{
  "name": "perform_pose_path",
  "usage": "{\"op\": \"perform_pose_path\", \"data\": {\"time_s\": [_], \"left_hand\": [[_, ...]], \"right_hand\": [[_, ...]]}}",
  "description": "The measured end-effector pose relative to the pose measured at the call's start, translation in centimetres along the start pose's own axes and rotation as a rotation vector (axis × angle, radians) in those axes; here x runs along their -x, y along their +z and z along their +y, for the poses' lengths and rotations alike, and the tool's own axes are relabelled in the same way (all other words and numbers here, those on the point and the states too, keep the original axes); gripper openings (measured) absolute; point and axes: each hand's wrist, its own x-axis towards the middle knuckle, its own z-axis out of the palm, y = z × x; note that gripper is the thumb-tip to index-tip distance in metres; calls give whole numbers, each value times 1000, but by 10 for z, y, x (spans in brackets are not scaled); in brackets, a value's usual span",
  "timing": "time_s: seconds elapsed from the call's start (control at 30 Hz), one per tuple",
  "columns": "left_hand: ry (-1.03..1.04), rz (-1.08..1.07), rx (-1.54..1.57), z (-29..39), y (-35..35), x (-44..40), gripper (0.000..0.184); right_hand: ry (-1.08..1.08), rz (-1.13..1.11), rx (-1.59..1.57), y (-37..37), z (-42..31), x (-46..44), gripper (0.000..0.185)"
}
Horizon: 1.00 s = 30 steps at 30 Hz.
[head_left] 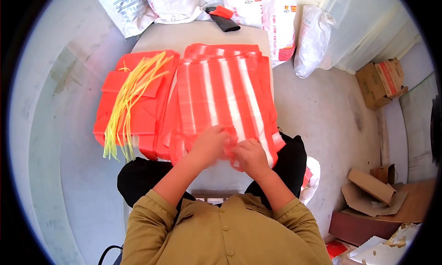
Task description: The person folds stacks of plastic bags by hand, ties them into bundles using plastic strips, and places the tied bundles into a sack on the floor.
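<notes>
A stack of red-and-white striped plastic bags [221,90] lies on the low table in front of me. My left hand [212,143] is closed at the near edge of the top bag, its fingers slightly blurred, with crumpled red film bunched beside them. Close by on the right, my right hand [251,155] pinches the same gathered red edge. The fingertips of both hands are partly hidden by the film. Left of the stack is a pile of folded red bags [138,106], with a bundle of yellow ties [131,97] lying loosely across it.
Beyond the bags the beige tabletop [161,36] shows. White printed sacks [244,9] stand along the far side, with a black-and-red roll [224,22] by them. Cardboard boxes [380,83] sit against the right wall, and opened cartons [375,193] lie at lower right.
</notes>
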Motion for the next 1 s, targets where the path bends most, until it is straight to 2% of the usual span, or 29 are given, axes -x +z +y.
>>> {"op": "perform_pose_path", "data": {"time_s": [0.1, 0.33, 0.43, 0.53, 0.63, 0.73, 0.83, 0.9, 1.0], "left_hand": [[49, 6, -70, -1, 2, 4, 34], [95, 131, -7, -4, 13, 7, 36], [71, 134, 27, -4, 13, 8, 34], [42, 136, 145, -9, 13, 8, 31], [-47, 90, 396, -8, 6, 4, 28], [-181, 29, 649, 8, -11, 3, 26], [-185, 39, 704, 4, -9, 4, 26], [-166, 41, 692, -2, -4, 4, 25], [30, 140, 495, -20, 10, 1, 30]], "right_hand": [[36, 1, -33, 0, 2, -5, 30], [103, -13, -155, -4, -3, -18, 24], [132, 82, 91, -2, 18, -10, 28], [562, 315, -130, -24, 47, -4, 39], [790, 293, -635, -29, 86, 7, 51], [757, 229, -572, -27, 104, 4, 55], [715, 264, -617, -21, 110, -8, 57], [745, 280, -612, -13, 114, -12, 56], [774, 295, -601, -11, 114, -18, 55]]}}
